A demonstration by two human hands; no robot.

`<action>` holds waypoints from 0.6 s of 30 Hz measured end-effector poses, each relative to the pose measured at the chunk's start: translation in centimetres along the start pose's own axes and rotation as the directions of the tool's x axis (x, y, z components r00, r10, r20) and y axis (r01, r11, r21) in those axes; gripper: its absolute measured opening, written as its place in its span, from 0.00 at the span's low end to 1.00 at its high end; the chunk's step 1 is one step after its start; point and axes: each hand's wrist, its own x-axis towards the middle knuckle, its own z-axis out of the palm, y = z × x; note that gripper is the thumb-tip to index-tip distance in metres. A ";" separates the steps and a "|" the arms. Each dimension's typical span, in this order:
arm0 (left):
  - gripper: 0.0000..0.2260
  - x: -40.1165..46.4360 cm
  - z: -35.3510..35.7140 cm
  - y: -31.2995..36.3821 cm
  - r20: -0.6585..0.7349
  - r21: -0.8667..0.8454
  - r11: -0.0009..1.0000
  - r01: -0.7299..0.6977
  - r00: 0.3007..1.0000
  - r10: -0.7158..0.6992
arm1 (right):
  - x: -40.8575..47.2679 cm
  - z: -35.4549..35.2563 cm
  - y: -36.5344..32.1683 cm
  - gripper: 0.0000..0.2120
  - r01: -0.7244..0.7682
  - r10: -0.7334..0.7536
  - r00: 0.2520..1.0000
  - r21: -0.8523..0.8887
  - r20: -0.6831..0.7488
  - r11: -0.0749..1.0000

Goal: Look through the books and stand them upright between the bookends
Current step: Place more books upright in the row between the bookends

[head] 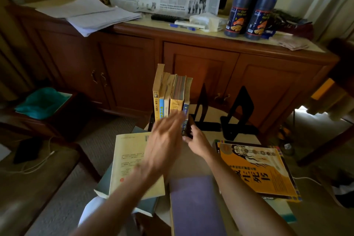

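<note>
Books (172,97) look light, stiff, tippy; left hand (162,145) spread against spines, right hand (197,140) pinching a bookend (188,126) beside them.

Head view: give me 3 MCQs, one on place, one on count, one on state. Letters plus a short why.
1. Where does the orange book lie?
A. flat on the table, right of the hands
B. upright in the row
C. on the cabinet

2. How many dark bottles stand on the cabinet?
A. one
B. three
C. five

3. How are the books in the row placed?
A. stacked flat
B. open, face down
C. upright, spines facing the camera

A: its cover faces up near the right forearm.
B: three red caps show.
C: spines stand vertical side by side.
</note>
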 end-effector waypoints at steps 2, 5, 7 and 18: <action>0.17 -4.5 0.7 2.0 0.109 -0.102 0.991 0.085 0.991 -0.074 | -0.5 -0.2 0.2 0.36 0.028 -0.028 1.000 0.016 0.000 0.999; 0.18 -8.7 3.0 3.1 0.368 0.053 0.990 0.131 0.919 -0.141 | -1.9 -0.9 0.2 0.38 0.014 -0.014 1.000 0.022 -0.002 1.000; 0.27 -9.6 4.3 2.7 0.569 0.216 0.965 0.147 0.784 -0.247 | -3.9 -1.4 0.2 0.36 0.014 -0.013 1.000 0.049 -0.018 0.999; 0.30 -6.0 5.0 1.6 0.766 0.378 0.924 0.061 0.540 -0.349 | -23.3 -1.3 2.4 0.28 -0.104 0.097 0.988 -0.054 -0.118 0.993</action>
